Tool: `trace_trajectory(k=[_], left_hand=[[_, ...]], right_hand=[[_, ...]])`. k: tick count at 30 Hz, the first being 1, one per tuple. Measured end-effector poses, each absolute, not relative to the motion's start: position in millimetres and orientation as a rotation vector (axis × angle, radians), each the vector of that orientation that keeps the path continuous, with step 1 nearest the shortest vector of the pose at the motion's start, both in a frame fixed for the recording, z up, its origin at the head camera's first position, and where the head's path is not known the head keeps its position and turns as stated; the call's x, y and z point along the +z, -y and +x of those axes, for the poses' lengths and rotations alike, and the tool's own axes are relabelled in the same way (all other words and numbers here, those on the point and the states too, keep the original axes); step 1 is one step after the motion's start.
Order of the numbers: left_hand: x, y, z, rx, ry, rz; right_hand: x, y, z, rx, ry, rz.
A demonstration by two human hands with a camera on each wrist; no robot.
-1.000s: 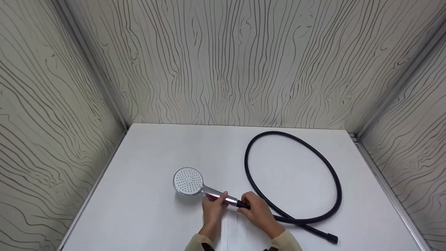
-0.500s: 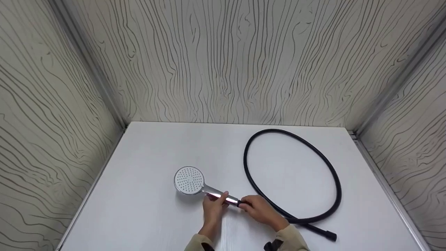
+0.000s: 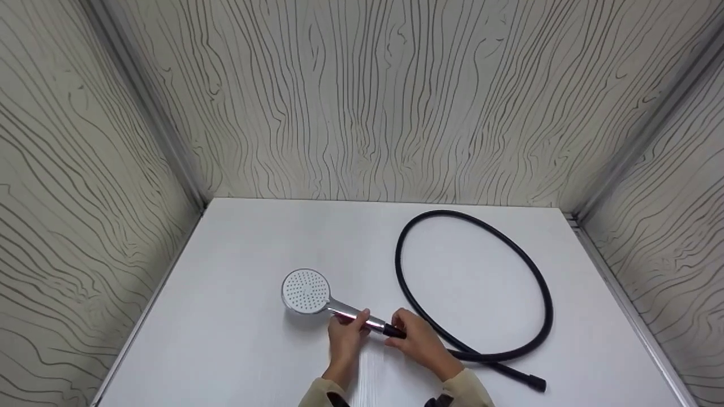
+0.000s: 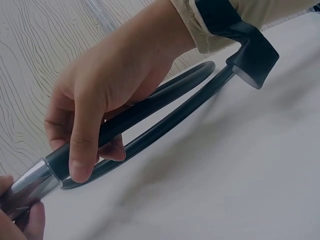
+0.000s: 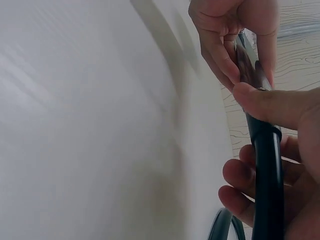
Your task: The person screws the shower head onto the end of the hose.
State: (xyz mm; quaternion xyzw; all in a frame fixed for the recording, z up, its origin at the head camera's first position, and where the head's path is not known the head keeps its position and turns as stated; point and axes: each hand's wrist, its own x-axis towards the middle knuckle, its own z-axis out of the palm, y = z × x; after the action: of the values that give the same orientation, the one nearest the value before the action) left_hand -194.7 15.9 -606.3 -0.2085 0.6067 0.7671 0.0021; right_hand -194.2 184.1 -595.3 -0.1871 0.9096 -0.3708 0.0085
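Note:
A chrome shower head (image 3: 306,290) with a white, dotted spray face points upward in the head view. My left hand (image 3: 346,342) grips its handle (image 4: 32,185), thumb on top. A black shower hose (image 3: 547,299) meets the handle's lower end, where its black end collar (image 3: 394,331) sits flush against the chrome. Thumb and fingers of my right hand (image 3: 421,345) pinch this collar. In the right wrist view, the right thumb (image 5: 270,104) lies over the joint, and the other fingers curl beneath the hose.
The hose loops over the right side of the white table (image 3: 243,243) and crosses itself near the right hand. Its free end (image 3: 537,383) lies toward the front right. Wood-patterned panels (image 3: 362,102) enclose the back and both sides.
My right hand turned forward over the collar, covering it half a second ago, then rolled back so the collar shows again. The left hand and shower head stay nearly still.

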Motion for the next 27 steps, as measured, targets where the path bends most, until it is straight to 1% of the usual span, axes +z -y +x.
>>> trace_trajectory(k=[8,15,20,27], left_hand=[[-601.0,-17.6,-191.7,2.418,-1.908,-0.672],[-601.6,-18.6,-192.7,2.421,-1.896,-0.647],[-602.5,-17.8,-193.2,2.428,-1.882,-0.612],[-603.4,-16.4,-194.0,2.426,-1.891,-0.614]], right_hand=[[-595.0,-182.3,-192.8,-1.12,-2.928,-0.665],[-594.8,-187.7,-197.0,-1.08,-2.853,-0.762],[-595.9,-189.8,-198.9,-1.107,-2.791,-0.751],[-598.9,-189.0,-199.2,-1.277,-2.723,-0.656]])
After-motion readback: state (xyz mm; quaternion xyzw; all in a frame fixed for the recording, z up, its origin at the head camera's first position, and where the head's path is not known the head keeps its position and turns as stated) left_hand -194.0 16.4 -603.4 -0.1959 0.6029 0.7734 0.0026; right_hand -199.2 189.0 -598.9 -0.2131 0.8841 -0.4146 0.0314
